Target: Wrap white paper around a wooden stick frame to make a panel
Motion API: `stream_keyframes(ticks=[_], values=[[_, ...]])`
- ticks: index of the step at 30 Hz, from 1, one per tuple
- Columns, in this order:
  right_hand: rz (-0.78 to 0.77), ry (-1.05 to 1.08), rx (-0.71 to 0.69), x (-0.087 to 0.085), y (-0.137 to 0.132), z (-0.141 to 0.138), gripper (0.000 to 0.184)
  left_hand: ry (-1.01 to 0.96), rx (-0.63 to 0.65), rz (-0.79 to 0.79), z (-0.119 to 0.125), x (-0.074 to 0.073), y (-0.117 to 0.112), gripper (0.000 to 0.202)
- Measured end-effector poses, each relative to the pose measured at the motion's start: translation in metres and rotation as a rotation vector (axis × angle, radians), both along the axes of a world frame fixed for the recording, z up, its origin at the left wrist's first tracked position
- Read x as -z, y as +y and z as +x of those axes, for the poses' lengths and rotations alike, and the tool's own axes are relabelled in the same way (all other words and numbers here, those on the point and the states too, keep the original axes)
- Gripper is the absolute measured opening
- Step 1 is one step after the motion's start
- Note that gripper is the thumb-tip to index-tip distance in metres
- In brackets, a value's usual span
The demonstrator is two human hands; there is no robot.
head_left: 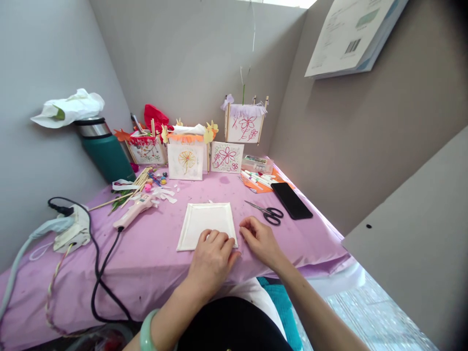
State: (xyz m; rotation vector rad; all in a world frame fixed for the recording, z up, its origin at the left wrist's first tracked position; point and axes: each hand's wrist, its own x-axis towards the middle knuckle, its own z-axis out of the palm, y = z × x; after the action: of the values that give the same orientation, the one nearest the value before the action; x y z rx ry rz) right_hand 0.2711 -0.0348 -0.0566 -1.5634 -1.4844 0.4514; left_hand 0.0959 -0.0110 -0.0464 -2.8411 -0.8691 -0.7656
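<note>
A white square paper panel [206, 220] with a raised rim lies flat on the purple tablecloth [153, 258]. My left hand [212, 261] rests on the panel's near edge, fingers curled and pressing down on it. My right hand [260, 240] sits just right of the panel's near right corner, fingers bent and pinched together close to the edge; I cannot make out anything in them. Black-handled scissors [266, 212] lie a little beyond my right hand.
A pink glue gun [134, 211] with a black cord lies left of the panel. A black phone [291, 200], markers [256, 178], decorated paper lanterns [185, 155], wooden sticks [137, 183], a green flask [104, 148] and a power strip [73, 228] stand around. Grey walls enclose the table.
</note>
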Motion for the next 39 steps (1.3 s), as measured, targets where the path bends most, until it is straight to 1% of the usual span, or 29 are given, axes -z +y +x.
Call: stream_keyframes(ticks=[3, 8, 13, 17, 21, 23, 26, 27, 29, 32, 34, 36, 39], values=[[0.007, -0.012, -0.004, -0.002, 0.0, 0.0, 0.008, -0.054, 0.042, 0.005, 0.0, 0.0, -0.002, 0.021], [0.021, -0.025, -0.007, -0.001, -0.001, 0.0, 0.008, -0.144, 0.09, 0.078, -0.001, 0.005, -0.004, 0.016], [0.031, -0.033, -0.012, 0.0, 0.0, 0.0, 0.007, -0.193, 0.091, 0.113, 0.002, 0.008, -0.002, 0.012], [0.038, -0.044, -0.011, 0.0, 0.0, 0.0, 0.008, -0.175, 0.053, 0.079, 0.004, 0.009, -0.002, 0.015], [0.045, -0.052, -0.017, -0.002, -0.002, -0.001, 0.009, -0.153, 0.007, -0.033, 0.003, 0.009, -0.002, 0.013], [0.044, -0.053, -0.019, -0.003, -0.002, -0.001, 0.01, -0.121, -0.04, -0.039, 0.004, 0.008, -0.001, 0.014], [0.039, -0.053, -0.013, -0.003, -0.002, -0.001, 0.01, 0.023, -0.109, -0.002, 0.008, 0.004, -0.003, 0.034], [0.037, -0.053, -0.011, -0.002, -0.002, -0.001, 0.01, 0.081, -0.121, 0.003, 0.009, 0.001, -0.005, 0.038], [0.034, -0.054, -0.009, -0.001, -0.001, -0.001, 0.01, 0.167, -0.13, 0.001, 0.012, -0.003, -0.007, 0.043], [0.028, -0.055, -0.009, -0.001, -0.001, -0.001, 0.009, 0.205, -0.13, -0.034, 0.014, -0.01, -0.005, 0.041], [0.027, -0.056, -0.015, -0.001, -0.001, -0.002, 0.009, 0.191, -0.146, -0.07, 0.016, -0.014, 0.002, 0.038], [0.027, -0.058, -0.023, -0.002, -0.001, -0.002, 0.009, 0.183, -0.164, -0.085, 0.019, -0.016, 0.014, 0.041], [0.025, -0.061, -0.025, -0.003, -0.002, -0.002, 0.01, 0.277, -0.155, -0.113, 0.024, -0.015, 0.033, 0.046]])
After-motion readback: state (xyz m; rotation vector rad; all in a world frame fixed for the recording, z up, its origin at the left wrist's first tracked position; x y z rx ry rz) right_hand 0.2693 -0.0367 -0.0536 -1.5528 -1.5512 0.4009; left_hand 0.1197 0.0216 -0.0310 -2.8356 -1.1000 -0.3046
